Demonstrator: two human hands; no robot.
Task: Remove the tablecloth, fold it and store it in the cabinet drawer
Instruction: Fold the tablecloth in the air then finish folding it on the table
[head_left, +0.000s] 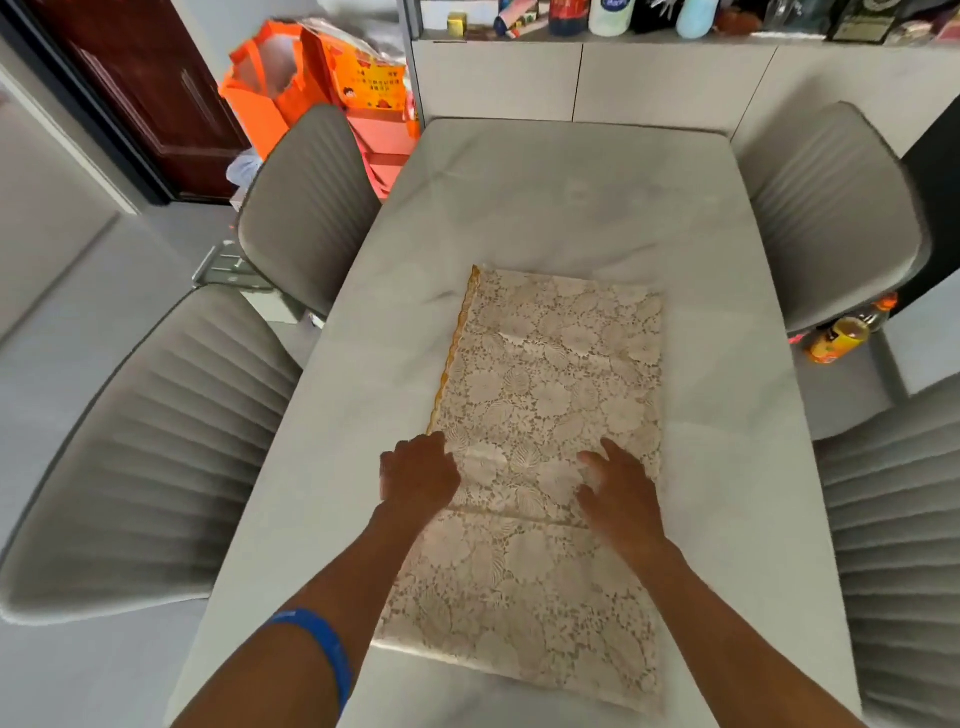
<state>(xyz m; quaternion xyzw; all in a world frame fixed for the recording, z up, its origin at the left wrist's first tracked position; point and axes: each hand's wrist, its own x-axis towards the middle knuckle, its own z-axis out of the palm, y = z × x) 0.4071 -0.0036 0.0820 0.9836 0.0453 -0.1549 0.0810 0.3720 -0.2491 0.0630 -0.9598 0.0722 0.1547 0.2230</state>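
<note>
Reaching forward from the bottom of the frame, both bare forearms stretch over a pale grey marble-look worktop (545, 208) toward a beige lace-patterned tablecloth (561, 374) with a yellow-gold trimmed edge, which lies folded into a long flat rectangle at the centre and lower centre of the frame. The left hand (418, 475) sits at the cloth's left edge, just below the end of the gold trim, knuckles up and fingers curled down onto the fabric; whether its grip pinches the edge or only presses on it cannot be told. The right hand (618, 491) lies just right of it on the cloth's middle, fingers spread and fairly straight, its grip released, palm down on the lace. A blue wristband (322, 649) circles the left forearm at the lower left.

Four grey ribbed upholstered chairs stand at the worktop's sides, one of them a chair (311, 208) at the upper left. Behind it stands an orange gift bag (358, 78) with printing too small to read. A white low cabinet (597, 83) runs across the top of the frame, carrying bottles whose labels are blurred. An orange-capped bottle (844, 335) lies at the right edge.
</note>
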